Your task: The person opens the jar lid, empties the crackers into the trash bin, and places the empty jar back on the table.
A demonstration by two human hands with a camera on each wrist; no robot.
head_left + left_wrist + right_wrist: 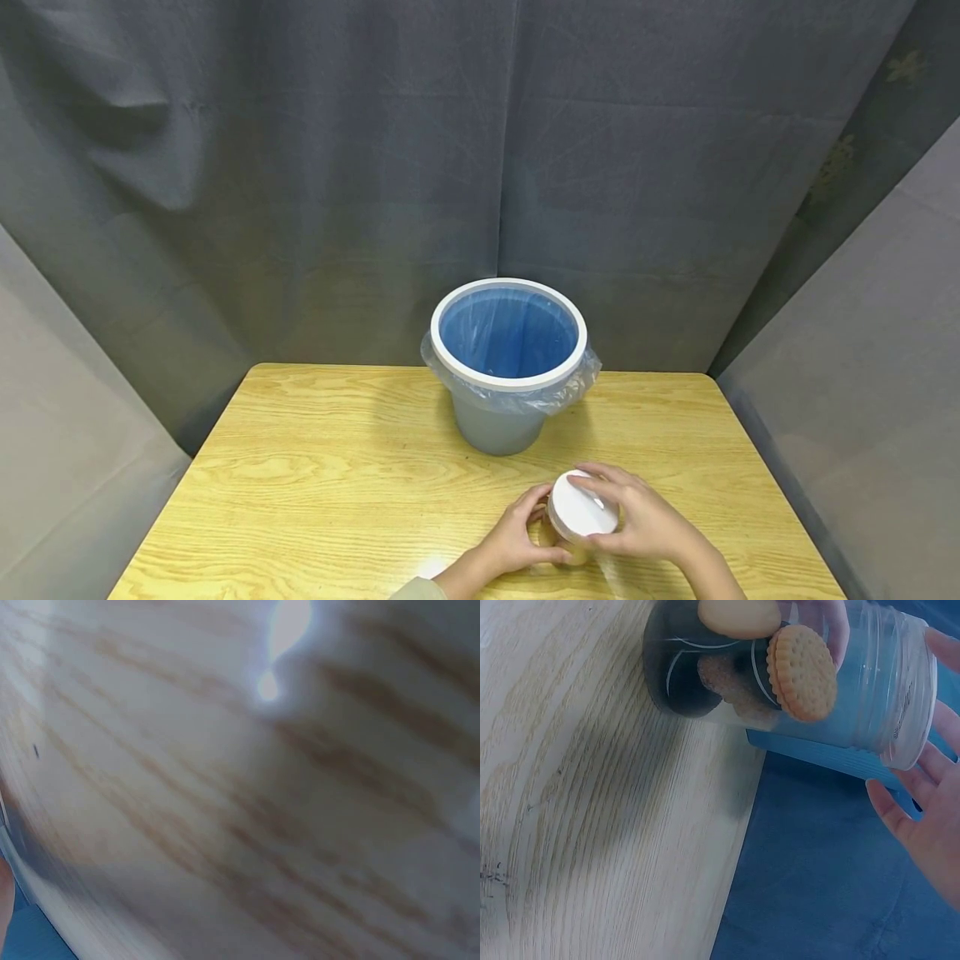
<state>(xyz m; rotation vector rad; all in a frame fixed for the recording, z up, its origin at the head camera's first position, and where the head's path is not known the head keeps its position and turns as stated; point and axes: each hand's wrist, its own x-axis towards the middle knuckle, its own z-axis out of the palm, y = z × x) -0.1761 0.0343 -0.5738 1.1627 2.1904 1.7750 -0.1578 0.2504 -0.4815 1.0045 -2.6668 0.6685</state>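
Note:
A clear plastic jar [859, 682] with a white lid [576, 510] is on the near right part of the table. Through its wall in the right wrist view show a round biscuit [804, 673] with a crimped edge and dark shapes. My left hand [517, 537] holds the jar from the left, fingers and thumb curved round its side. With fingers spread round the rim and one over the top, my right hand [647, 518] grips the lid. Only a sliver of skin shows at the left wrist view's edge; the jar is out of that view.
A grey bin [498, 425] with a white rim and a clear plastic liner [573, 392] stands behind the jar, near the back of the wooden table [315, 483]. Dark grey curtain [360, 183] hangs behind, and pale panels flank both sides.

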